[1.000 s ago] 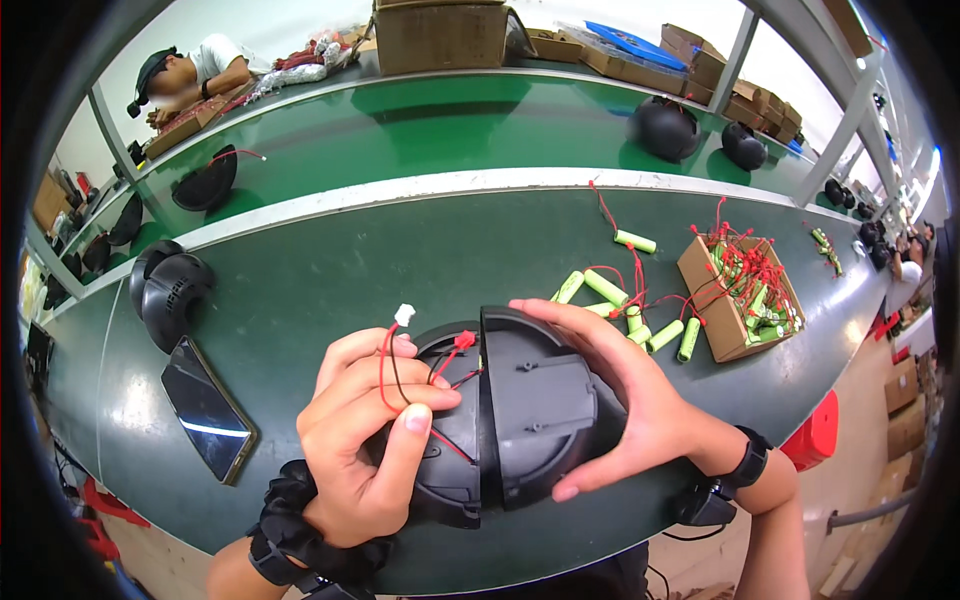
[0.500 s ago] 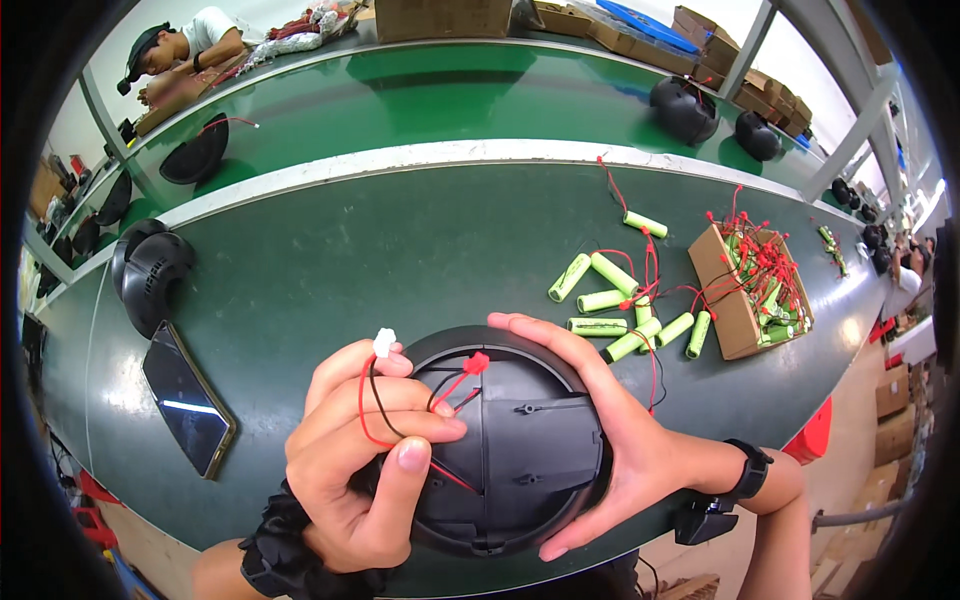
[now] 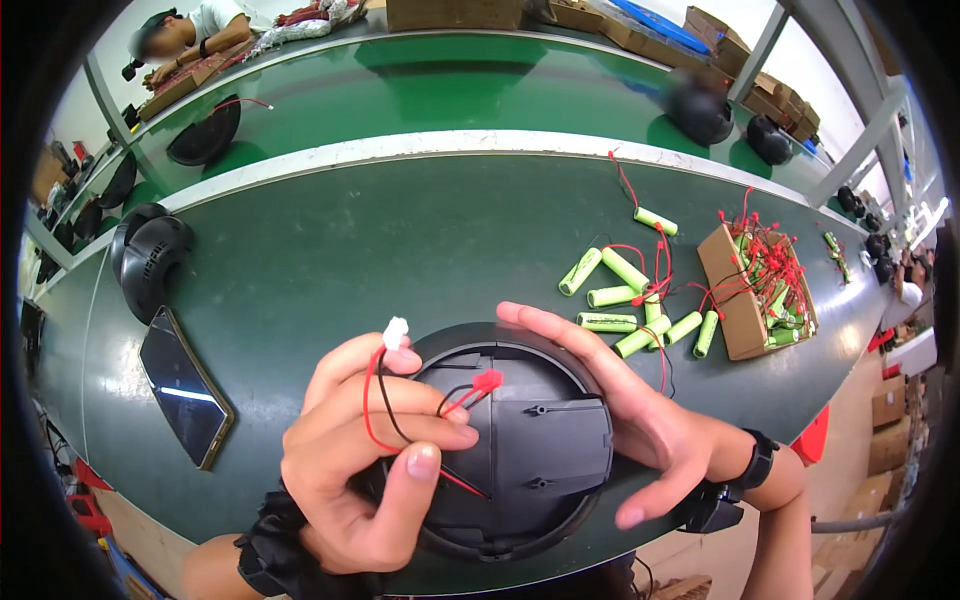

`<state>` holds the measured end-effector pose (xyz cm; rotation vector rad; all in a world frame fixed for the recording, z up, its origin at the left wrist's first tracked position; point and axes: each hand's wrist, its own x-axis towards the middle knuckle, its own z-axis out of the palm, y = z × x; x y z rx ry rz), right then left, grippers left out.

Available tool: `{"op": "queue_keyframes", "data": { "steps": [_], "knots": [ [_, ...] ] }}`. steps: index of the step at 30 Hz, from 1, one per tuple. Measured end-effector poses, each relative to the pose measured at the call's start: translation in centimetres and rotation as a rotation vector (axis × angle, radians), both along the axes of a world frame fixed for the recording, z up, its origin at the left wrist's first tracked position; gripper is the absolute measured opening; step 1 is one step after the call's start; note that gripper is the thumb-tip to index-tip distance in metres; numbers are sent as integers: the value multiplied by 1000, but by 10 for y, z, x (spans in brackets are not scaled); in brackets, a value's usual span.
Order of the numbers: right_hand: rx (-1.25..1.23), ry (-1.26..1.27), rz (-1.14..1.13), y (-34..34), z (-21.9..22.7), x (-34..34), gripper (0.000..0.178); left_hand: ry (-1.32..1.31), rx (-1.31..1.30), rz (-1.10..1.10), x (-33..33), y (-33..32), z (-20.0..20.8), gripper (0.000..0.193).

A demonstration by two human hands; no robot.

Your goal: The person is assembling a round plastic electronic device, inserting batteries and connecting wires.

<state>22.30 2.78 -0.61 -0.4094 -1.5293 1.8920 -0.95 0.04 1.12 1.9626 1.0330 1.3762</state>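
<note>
A round black plastic housing (image 3: 545, 450) rests on the bench in front of me, its ribbed hollow side up. My left hand (image 3: 365, 450) is closed on thin red and black wires over the housing's left side. A white connector (image 3: 396, 333) stands up by its fingertips. Toward the middle of the housing, a red connector (image 3: 488, 380) sits at the end of another red and black pair. My right hand (image 3: 640, 425) is open at the housing's right side, fingers along the far right rim and thumb spread away from it.
Several green battery cells (image 3: 607, 322) with red wires lie right of the housing, beside a cardboard box (image 3: 735, 310) full of more. At left are a phone (image 3: 185, 390) and a curved black part (image 3: 155, 260). Beyond the white rail (image 3: 400, 150), a person (image 3: 205, 40) sits at the green conveyor (image 3: 320, 100).
My right thumb has lifted off the housing's near right edge and moved outward. The left hand keeps its hold on the wires. The whole view has shifted slightly.
</note>
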Motion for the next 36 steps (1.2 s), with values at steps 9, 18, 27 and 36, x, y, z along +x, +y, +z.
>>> {"op": "queue_keyframes", "data": {
  "steps": [9, 18, 27, 36],
  "knots": [
    [562, -487, 13, 0, 19, 12, 125, -33, -37, -312, -7, 12, -4, 17],
    [616, -269, -13, 1, 4, 2, 125, -291, 215, -361, 3, 23, -26, 56],
    [723, -420, -376, 5, 22, -5, 123, -769, -340, 107, -3, 42, -54, 39],
    [651, -367, -853, 134, 70, -84, 124, -677, -323, 128, 1, 37, -48, 29]
  ]
}}
